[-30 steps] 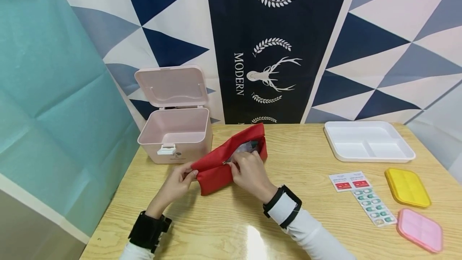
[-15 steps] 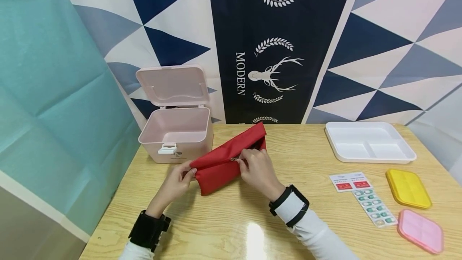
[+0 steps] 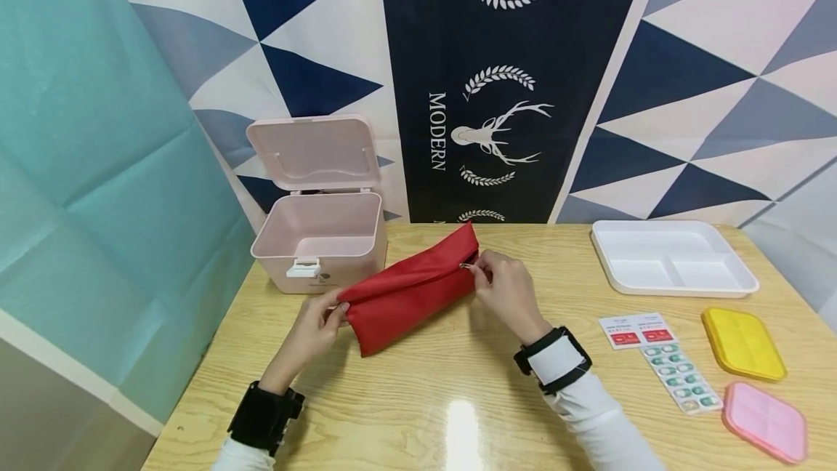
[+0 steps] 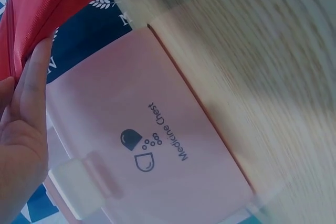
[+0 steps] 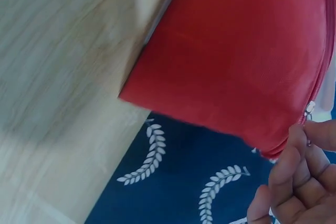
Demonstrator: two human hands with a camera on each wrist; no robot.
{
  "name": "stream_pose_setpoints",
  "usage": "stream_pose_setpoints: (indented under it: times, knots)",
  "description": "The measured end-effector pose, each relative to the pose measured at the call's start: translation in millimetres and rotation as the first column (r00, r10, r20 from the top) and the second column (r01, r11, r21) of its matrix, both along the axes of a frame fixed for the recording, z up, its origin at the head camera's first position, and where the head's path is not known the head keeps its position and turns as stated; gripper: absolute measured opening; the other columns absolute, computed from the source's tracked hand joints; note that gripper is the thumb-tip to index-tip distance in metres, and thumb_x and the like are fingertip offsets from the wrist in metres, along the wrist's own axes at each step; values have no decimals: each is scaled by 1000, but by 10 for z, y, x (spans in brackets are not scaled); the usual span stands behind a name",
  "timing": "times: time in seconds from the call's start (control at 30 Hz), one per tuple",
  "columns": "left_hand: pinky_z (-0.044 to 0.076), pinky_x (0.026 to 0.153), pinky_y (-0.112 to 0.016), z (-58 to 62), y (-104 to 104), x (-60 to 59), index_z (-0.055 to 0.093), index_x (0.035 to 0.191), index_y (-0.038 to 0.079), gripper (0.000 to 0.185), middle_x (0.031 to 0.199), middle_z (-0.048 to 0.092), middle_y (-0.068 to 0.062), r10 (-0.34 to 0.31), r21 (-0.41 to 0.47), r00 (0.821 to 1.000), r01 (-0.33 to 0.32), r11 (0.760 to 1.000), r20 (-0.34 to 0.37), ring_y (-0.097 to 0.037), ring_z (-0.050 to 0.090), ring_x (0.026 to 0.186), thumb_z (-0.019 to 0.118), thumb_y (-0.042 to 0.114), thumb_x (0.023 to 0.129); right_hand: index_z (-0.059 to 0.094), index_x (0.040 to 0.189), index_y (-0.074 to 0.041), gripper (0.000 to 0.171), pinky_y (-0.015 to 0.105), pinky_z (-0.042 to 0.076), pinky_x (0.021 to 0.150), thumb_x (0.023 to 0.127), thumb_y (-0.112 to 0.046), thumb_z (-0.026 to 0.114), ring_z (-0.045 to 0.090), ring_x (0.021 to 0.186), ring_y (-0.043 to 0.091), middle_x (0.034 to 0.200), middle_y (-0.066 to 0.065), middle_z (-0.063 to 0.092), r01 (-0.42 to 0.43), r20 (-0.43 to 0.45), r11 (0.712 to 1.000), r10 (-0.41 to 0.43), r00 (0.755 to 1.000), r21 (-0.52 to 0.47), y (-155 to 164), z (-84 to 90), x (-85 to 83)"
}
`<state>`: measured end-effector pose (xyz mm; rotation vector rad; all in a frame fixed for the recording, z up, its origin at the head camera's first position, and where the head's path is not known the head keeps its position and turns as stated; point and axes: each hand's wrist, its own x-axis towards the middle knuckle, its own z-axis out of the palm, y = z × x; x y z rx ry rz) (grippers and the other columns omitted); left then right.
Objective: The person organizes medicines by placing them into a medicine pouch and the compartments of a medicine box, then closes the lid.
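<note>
From the head camera, the red pouch [image 3: 408, 293] lies slanted on the wooden table [image 3: 458, 398], just in front of the open pink box [image 3: 320, 242]. A second ago its mouth gaped and something pale showed inside; half a second ago the gap was down to a short stretch at the far end. Now the zipper pull [image 3: 466, 265] sits at the pouch's upper right end and no opening shows, so the zip looks run all the way along and the closing is as good as done (judging by the seam alone). The right hand [image 3: 506, 293] has travelled with the pull from the middle of the pouch to that end and pinches it between fingertips. The left hand [image 3: 314, 329] has stayed at the lower left end, gripping the fabric there to brace it. Off to the right lie a white tray [image 3: 673, 256], two small cards [image 3: 634, 329], a blister pack [image 3: 680, 378], a yellow lid [image 3: 742, 344] and a pink lid [image 3: 765, 421], none of them moved.

The left wrist camera shows the left hand's fingers [image 4: 29, 103] laid along the pouch's red edge [image 4: 37, 9], with the box's front, marked "Medicine Chest", [image 4: 152, 145] close behind.

The right wrist camera shows the pouch's smooth side [image 5: 236, 61] raised off the table, and the right hand's fingertips [image 5: 296, 156] curled about the small metal pull [image 5: 308, 109] at the zip's end.
</note>
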<state>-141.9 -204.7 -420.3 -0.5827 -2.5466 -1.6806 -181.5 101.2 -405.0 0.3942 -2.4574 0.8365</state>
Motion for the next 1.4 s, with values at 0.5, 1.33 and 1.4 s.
stream_pose_setpoints:
  times: [0.5,1.33,1.4]
  knots:
    - [55,68,-35,-29,-40,-20,58,110,-9,27,101,61,-27,0,-21,997,-2,1000,-82,-28,66,83,44,-13,88,63,72,-4,8,23,36,49,80,-6,61,49,52,14,58,5,59,82,65,986,-74,995,-142,168,-122,-256]
    - [55,69,-35,-104,-78,25,56,112,-11,25,99,61,-29,1,48,996,3,999,-92,-26,65,85,45,-8,90,56,97,1,17,26,49,71,92,-14,52,65,84,28,91,19,68,-3,284,917,127,950,-399,118,-298,-402]
    - [55,70,-34,-113,-79,26,55,115,-11,26,102,60,-29,-4,52,997,8,999,-75,-21,65,87,46,-6,91,53,107,2,26,33,48,80,95,-20,48,63,94,30,99,20,67,-66,328,904,220,919,-422,133,-267,-369]
